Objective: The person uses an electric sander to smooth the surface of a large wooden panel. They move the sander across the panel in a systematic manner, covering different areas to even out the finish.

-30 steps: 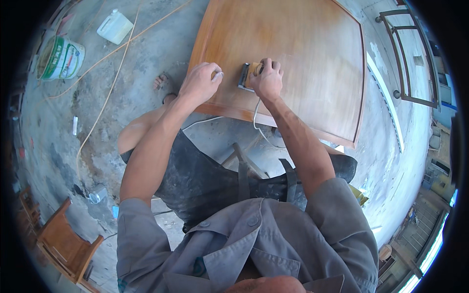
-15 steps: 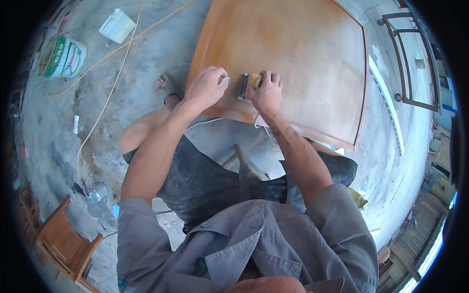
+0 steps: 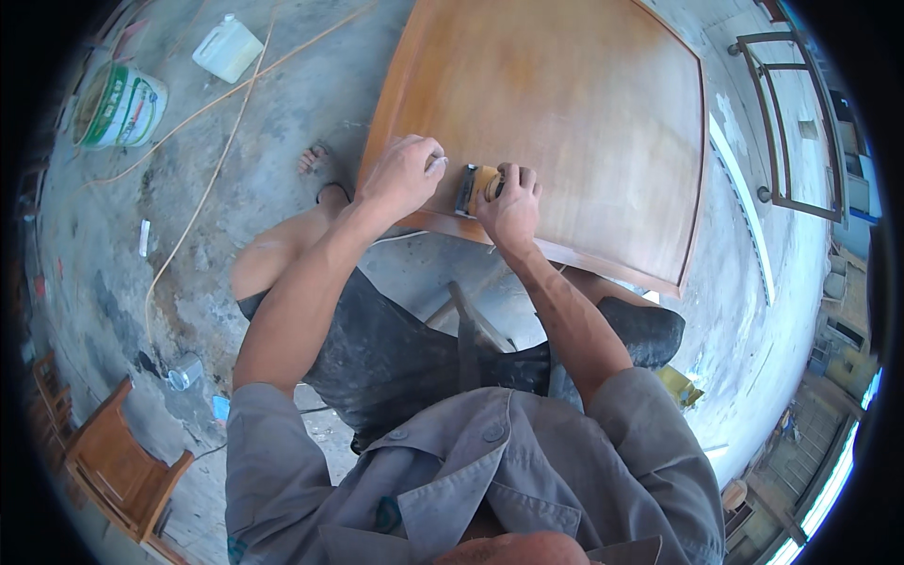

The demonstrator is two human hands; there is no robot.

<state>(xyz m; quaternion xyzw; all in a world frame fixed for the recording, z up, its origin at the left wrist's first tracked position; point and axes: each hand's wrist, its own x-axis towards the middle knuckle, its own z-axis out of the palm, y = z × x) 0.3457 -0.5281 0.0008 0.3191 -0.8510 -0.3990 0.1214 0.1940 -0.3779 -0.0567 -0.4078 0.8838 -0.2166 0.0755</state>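
Note:
My right hand (image 3: 509,209) is wrapped round a small yellow electric sander (image 3: 483,185), whose dark, flat base rests on a brown wooden panel (image 3: 565,104) with a raised border. The sander sits close to the panel's near edge, left of its middle. Over the panel's near left corner hovers my left hand (image 3: 407,177), its fingers curled closed. Something small and whitish shows at its fingertips, too small to name. Pale dust dulls the right part of the panel, while the left part looks a deeper orange-brown.
Across the concrete floor at left runs a pale cord (image 3: 218,160). A white and green bucket (image 3: 122,108) and a translucent jug (image 3: 228,47) stand far left. At lower left is a wooden chair (image 3: 118,461). To the right lie a white strip (image 3: 744,212) and a brown frame (image 3: 786,122).
The sander and my right hand have shifted slightly toward me along the panel. My left hand has moved a little nearer and to the right, still closed.

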